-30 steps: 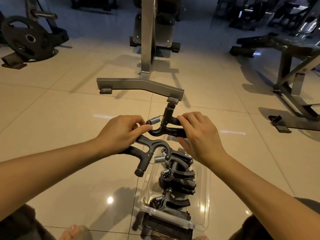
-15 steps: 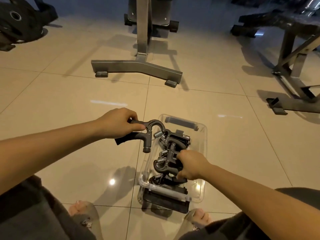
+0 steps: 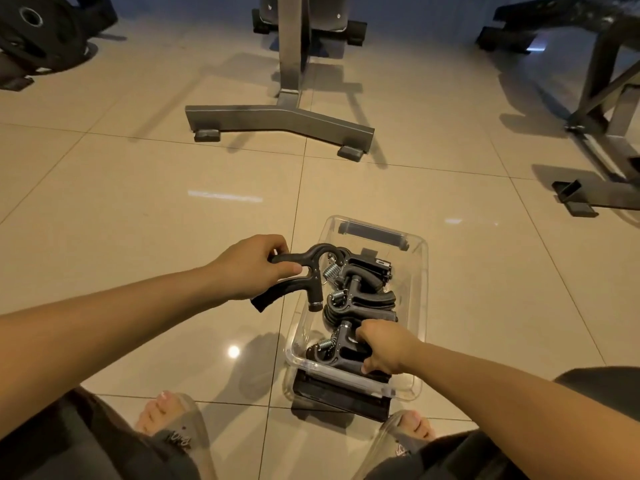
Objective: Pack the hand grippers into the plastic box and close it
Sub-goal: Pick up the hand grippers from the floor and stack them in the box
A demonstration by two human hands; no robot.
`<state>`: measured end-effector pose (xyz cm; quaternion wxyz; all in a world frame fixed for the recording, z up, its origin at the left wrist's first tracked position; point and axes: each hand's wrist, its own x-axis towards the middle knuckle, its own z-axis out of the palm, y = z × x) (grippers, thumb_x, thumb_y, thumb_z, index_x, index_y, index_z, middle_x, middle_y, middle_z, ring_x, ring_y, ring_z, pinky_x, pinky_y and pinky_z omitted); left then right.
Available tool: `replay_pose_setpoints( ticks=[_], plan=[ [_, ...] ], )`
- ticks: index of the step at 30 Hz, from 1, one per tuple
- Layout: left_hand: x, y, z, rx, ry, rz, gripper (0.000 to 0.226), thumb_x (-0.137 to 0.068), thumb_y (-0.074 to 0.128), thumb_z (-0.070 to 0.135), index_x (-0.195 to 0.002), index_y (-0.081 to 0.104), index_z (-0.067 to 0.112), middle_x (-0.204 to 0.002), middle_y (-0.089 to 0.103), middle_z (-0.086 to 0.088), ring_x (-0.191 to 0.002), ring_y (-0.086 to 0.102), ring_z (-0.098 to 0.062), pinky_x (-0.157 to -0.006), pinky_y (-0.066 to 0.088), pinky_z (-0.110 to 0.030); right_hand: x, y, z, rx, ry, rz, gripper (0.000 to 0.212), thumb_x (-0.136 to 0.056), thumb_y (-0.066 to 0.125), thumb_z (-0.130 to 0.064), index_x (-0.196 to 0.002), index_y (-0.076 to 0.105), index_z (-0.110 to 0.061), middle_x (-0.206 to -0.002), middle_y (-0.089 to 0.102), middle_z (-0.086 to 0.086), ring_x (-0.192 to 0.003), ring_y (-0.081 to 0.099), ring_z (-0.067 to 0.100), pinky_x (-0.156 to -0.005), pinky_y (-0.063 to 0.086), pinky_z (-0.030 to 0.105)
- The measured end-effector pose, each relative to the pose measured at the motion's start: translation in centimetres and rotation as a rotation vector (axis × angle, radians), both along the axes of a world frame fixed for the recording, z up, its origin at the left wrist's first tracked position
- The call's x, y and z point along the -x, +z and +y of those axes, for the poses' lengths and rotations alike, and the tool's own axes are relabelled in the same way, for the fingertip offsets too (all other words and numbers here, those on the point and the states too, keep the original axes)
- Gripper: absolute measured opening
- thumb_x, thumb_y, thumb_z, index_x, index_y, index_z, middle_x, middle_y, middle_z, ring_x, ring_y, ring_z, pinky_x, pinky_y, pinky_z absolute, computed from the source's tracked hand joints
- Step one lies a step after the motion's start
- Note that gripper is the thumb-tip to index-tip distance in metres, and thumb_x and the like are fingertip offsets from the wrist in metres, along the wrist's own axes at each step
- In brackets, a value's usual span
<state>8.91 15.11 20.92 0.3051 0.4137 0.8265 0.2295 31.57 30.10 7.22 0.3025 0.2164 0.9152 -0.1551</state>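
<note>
Left of box: left hand (image 3: pixel 254 268) curled round black hand gripper (image 3: pixel 301 275), partly over left rim. Between hands: stacked grippers (image 3: pixel 363 299) inside clear plastic box (image 3: pixel 420 306). Right hand (image 3: pixel 386 349) grasps nearest gripper (image 3: pixel 341 355), inside box.

Glossy beige tiled floor (image 3: pixel 138 209), grey metal stand base (image 3: pixel 277 117), weight plate (image 3: pixel 38 32), dim light
</note>
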Motion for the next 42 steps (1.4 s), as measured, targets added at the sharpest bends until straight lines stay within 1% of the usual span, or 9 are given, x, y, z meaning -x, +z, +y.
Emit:
replay_pose_setpoints(
  ticks=[7, 13, 21, 24, 28, 31, 36, 40, 42],
  plan=[
    [-0.4, -1.1, -0.4, -0.024, 0.040, -0.121, 0.025, -0.092, 0.069, 0.039, -0.089, 0.062, 0.015, -0.075, 0.054, -0.004, -0.068, 0.046, -0.020, -0.064, 0.034, -0.034, -0.2, -0.5, 0.1, 0.043, -0.053, 0.016, 0.049, -0.082, 0.079, -0.036, -0.124, 0.062, -0.015, -0.121, 0.065, 0.006, -0.107, 0.061, 0.028, -0.082, 0.048, 0.033],
    [-0.1, -1.7, -0.7, -0.047, 0.062, -0.215, 0.021, -0.094, 0.068, 0.034, -0.092, 0.062, 0.014, -0.086, 0.060, -0.009, -0.077, 0.051, -0.022, -0.074, 0.042, -0.037, 1.0, 1.5, 0.9, 0.161, -0.202, 0.074, 0.060, -0.079, 0.083, -0.040, -0.130, 0.062, -0.015, -0.123, 0.067, 0.004, -0.110, 0.063, 0.024, -0.096, 0.053, 0.039],
    [-0.1, -1.0, -0.5, -0.170, 0.134, -0.233, 0.017, -0.097, 0.063, 0.035, -0.095, 0.061, 0.018, -0.087, 0.060, -0.009, -0.078, 0.053, -0.020, -0.071, 0.042, -0.034, 4.0, 10.1, 0.8, 0.874, -0.625, 0.511, 0.044, -0.085, 0.079, -0.024, -0.125, 0.064, -0.011, -0.112, 0.071, 0.013, -0.100, 0.071, 0.019, -0.090, 0.057, 0.034],
    [-0.6, -0.4, -0.2, -0.226, 0.133, -0.273, 0.017, -0.098, 0.062, 0.036, -0.097, 0.062, 0.019, -0.088, 0.064, -0.007, -0.078, 0.057, -0.018, -0.073, 0.046, -0.034, 4.6, 11.3, -0.1, 0.975, -0.703, 0.641, 0.030, -0.094, 0.069, -0.017, -0.119, 0.065, -0.001, -0.113, 0.072, 0.019, -0.098, 0.072, 0.026, -0.081, 0.057, 0.032],
    [-0.8, 1.1, 0.1, -0.221, 0.093, -0.358, 0.020, -0.096, 0.065, 0.035, -0.099, 0.065, 0.016, -0.088, 0.068, -0.009, -0.072, 0.064, -0.018, -0.066, 0.052, -0.033, 4.3, 12.7, 1.0, 0.973, -0.707, 0.736, 0.014, -0.096, 0.065, -0.014, -0.104, 0.067, -0.003, -0.096, 0.069, 0.020, -0.084, 0.069, 0.025, -0.074, 0.056, 0.032],
    [-0.1, 2.7, 0.4, -0.270, 0.029, -0.250, 0.021, -0.092, 0.068, 0.042, -0.107, 0.068, 0.027, -0.097, 0.071, 0.001, -0.085, 0.068, -0.014, -0.074, 0.052, -0.028, 4.2, 14.5, 2.2, 0.879, -0.533, 0.686, 0.011, -0.095, 0.068, -0.018, -0.100, 0.071, -0.009, -0.093, 0.068, 0.013, -0.084, 0.065, 0.023, -0.078, 0.053, 0.034],
    [-0.6, 4.2, 0.5, -0.355, -0.164, -0.131, 0.024, -0.096, 0.066, 0.029, -0.119, 0.069, 0.025, -0.096, 0.075, 0.001, -0.083, 0.071, -0.013, -0.061, 0.051, -0.016, 4.7, 16.8, 2.4, 0.846, -0.390, 0.672, 0.013, -0.094, 0.068, -0.014, -0.097, 0.073, -0.002, -0.084, 0.065, 0.009, -0.076, 0.058, 0.019, -0.070, 0.050, 0.028],
    [-1.1, 4.2, 0.5, -0.382, -0.101, -0.186, 0.018, -0.101, 0.057, 0.026, -0.114, 0.069, 0.023, -0.083, 0.073, -0.005, -0.072, 0.072, -0.021, -0.058, 0.058, -0.027, 5.1, 16.9, 2.0, 0.805, -0.516, 0.820, 0.018, -0.093, 0.069, -0.013, -0.099, 0.068, 0.003, -0.081, 0.067, 0.004, -0.070, 0.059, 0.014, -0.065, 0.051, 0.024],
    [-1.1, 3.8, 0.4, -0.387, 0.030, -0.236, 0.016, -0.102, 0.056, 0.023, -0.108, 0.070, 0.020, -0.082, 0.072, -0.010, -0.066, 0.071, -0.023, -0.059, 0.060, -0.030, 5.3, 16.2, 1.7, 0.645, -0.621, 0.922, 0.025, -0.092, 0.072, -0.022, -0.107, 0.064, -0.004, -0.086, 0.067, 0.005, -0.071, 0.062, 0.015, -0.063, 0.053, 0.024]
  ],
)
